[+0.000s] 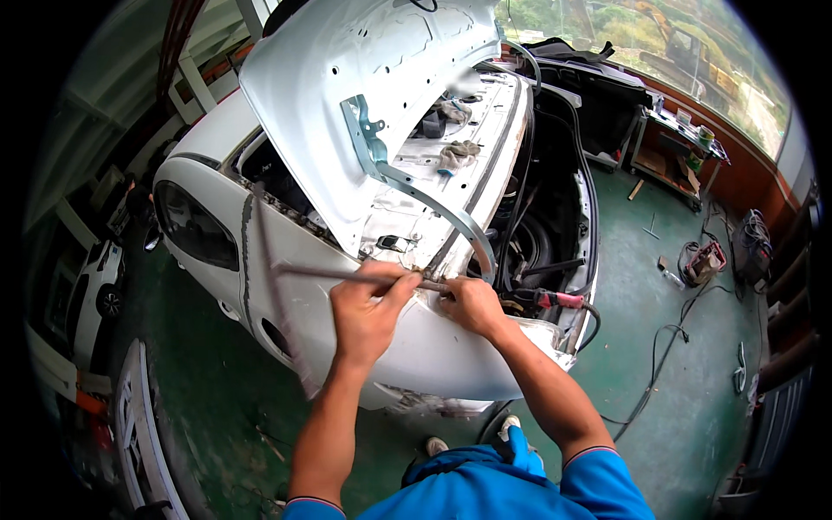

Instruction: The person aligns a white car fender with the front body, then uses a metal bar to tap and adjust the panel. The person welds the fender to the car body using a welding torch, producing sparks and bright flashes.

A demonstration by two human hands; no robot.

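Rear quarter panel (433, 347) looked unfinished to me; left hand (364, 308) and right hand (474, 305) gripped a T-handled bar (316, 273) above it.

gloves (458, 158) lie on car (425, 355)

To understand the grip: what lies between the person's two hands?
Between the left hand and the right hand, the head view shows a short stretch of bar.
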